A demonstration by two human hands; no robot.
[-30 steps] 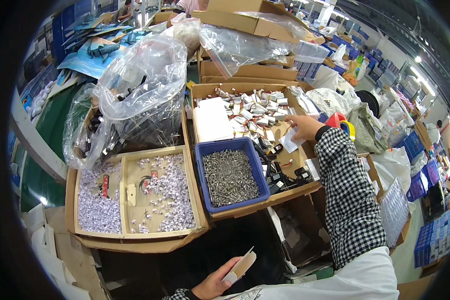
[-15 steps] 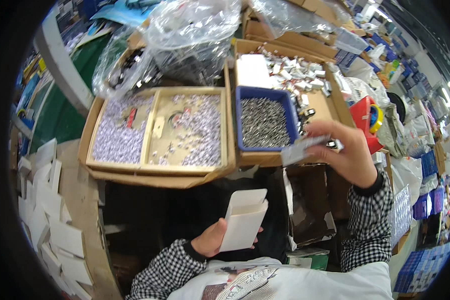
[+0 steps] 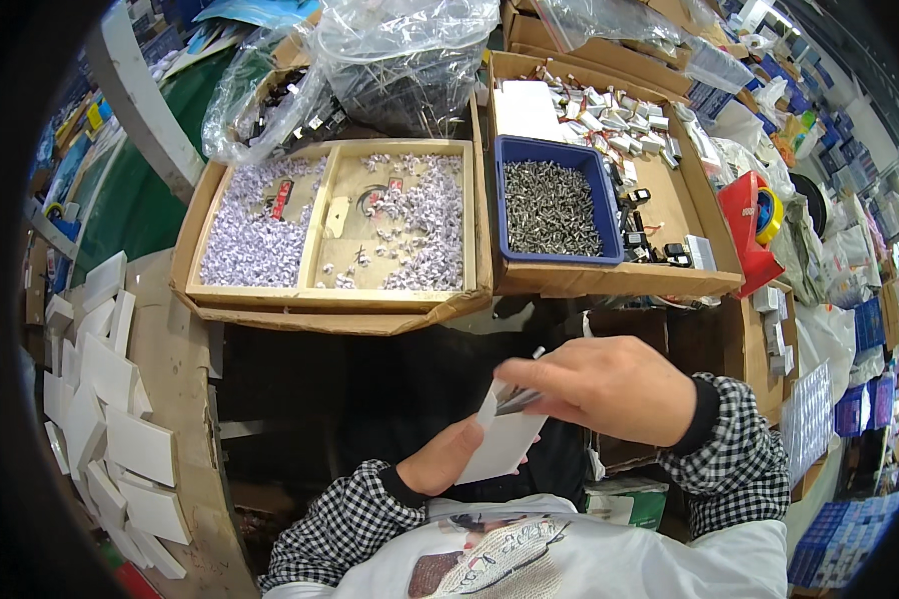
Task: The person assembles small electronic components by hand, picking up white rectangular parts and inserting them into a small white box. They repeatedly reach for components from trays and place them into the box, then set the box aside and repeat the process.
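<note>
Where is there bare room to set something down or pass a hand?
Bare: the brown board, between the white boxes and the dark gap; the cardboard tray, between white packs, black parts and its right wall. A hand could probably pass through that gap, left of the left hand. Crowded: the blue bin and wooden tray's left compartment.

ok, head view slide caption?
Left hand holds a white box; right hand at its top, blue bin beyond.

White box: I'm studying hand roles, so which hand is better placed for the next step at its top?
Probably the right hand: its fingers are at the top, while the left hand grips the white box lower down.
</note>
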